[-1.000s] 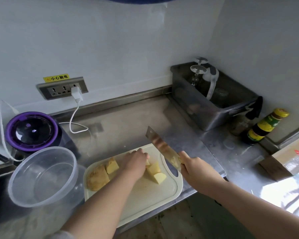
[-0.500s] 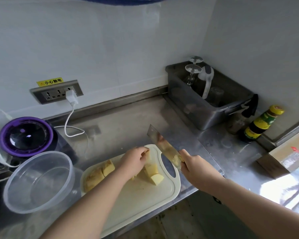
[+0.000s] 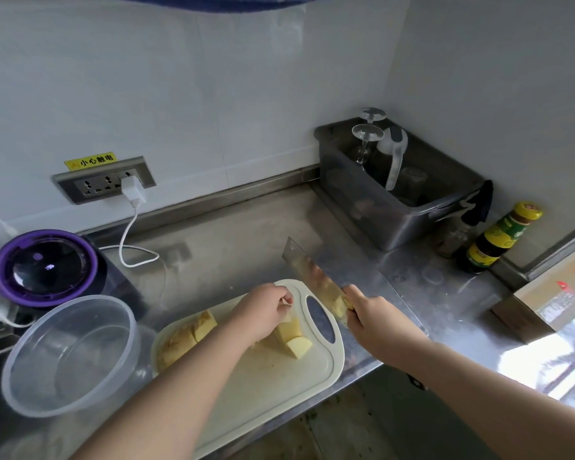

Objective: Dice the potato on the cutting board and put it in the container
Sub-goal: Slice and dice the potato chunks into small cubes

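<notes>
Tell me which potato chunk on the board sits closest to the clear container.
The large brownish chunk at the cutting board's left end, beside the container; the other chunks lie further right, toward the left hand.

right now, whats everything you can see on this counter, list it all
cutting board: one, white, counter's front edge
potato chunks: about four visible, yellow, on the board
container: one, clear, empty, left of the board
knife: one, steel, raised over the board's handle end
appliance: one, purple-rimmed, far left
charger: one, white, plugged into wall socket
tub: one, grey, back right
glasses: two, clear, upturned in the tub
bottle: one, dark with yellow cap, right of tub
box: one, cardboard, far right
left hand: curled over potato chunks
right hand: grips the knife
</notes>
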Action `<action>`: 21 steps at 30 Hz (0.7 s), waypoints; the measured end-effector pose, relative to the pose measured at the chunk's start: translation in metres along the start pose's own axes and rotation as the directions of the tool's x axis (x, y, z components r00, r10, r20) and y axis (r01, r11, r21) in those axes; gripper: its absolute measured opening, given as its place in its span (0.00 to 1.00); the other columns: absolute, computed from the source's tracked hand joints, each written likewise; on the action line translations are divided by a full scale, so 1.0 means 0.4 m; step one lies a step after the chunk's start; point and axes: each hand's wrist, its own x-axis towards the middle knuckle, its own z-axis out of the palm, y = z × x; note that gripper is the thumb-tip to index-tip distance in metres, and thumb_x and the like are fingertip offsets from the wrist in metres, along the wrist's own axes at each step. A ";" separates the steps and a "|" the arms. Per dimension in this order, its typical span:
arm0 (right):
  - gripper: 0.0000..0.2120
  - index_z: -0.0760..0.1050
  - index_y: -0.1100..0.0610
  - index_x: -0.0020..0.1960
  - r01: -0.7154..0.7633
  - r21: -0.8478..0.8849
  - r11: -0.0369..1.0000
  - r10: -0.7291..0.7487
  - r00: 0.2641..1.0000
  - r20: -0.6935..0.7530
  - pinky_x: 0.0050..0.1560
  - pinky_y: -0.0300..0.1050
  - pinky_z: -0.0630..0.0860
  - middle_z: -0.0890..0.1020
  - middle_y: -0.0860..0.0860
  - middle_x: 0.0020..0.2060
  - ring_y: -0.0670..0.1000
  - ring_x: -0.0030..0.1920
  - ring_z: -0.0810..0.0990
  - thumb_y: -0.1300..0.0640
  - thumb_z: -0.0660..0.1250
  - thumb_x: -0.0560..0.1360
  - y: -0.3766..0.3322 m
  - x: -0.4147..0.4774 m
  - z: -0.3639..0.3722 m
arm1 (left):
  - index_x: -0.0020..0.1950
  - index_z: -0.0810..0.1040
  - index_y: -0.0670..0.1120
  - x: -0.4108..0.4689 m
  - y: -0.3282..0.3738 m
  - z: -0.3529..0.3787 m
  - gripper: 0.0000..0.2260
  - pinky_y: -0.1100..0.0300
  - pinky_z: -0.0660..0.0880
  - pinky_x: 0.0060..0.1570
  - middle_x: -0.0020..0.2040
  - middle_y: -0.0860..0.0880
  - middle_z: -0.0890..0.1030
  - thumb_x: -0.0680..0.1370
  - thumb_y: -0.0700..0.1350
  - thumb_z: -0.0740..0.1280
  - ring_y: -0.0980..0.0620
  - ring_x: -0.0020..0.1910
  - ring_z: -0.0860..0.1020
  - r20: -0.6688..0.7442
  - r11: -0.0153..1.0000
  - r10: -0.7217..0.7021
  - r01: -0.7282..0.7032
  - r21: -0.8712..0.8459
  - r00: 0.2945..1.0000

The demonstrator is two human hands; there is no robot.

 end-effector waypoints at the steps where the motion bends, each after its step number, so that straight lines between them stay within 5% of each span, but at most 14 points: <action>1: 0.12 0.62 0.55 0.66 0.000 0.002 1.000 0.000 1.000 -0.002 0.24 0.37 0.57 0.67 0.47 0.30 0.45 0.27 0.66 0.55 0.50 0.84 0.000 0.001 0.001 | 0.62 0.77 0.48 -0.007 0.014 -0.008 0.11 0.59 0.73 0.54 0.61 0.50 0.77 0.80 0.45 0.63 0.49 0.56 0.77 0.007 0.997 0.027 -0.027 0.074 1.000; 8: 0.15 0.61 0.53 0.70 0.006 0.001 1.000 -0.006 1.000 -0.005 0.25 0.36 0.59 0.68 0.47 0.31 0.45 0.28 0.67 0.55 0.50 0.84 0.003 0.007 -0.003 | 0.61 0.74 0.49 -0.050 0.070 0.047 0.14 0.65 0.71 0.51 0.59 0.50 0.79 0.77 0.50 0.69 0.51 0.55 0.78 0.118 0.995 0.054 -0.063 0.075 0.992; 14: 0.15 0.61 0.54 0.70 0.001 0.002 1.000 -0.001 1.000 0.008 0.24 0.36 0.59 0.68 0.47 0.31 0.44 0.28 0.67 0.55 0.51 0.84 0.004 0.002 -0.001 | 0.50 0.71 0.50 -0.072 0.047 0.097 0.07 0.65 0.71 0.48 0.55 0.51 0.79 0.78 0.48 0.68 0.54 0.51 0.76 -0.019 0.995 0.029 -0.027 0.098 0.999; 21: 0.14 0.61 0.54 0.69 0.005 -0.007 1.000 -0.004 1.000 0.011 0.23 0.36 0.58 0.66 0.46 0.31 0.44 0.28 0.66 0.55 0.51 0.84 0.000 0.000 0.000 | 0.63 0.68 0.48 -0.083 0.038 0.122 0.15 0.59 0.74 0.54 0.61 0.48 0.73 0.79 0.52 0.64 0.49 0.59 0.75 -0.011 0.932 0.104 -0.093 0.351 0.995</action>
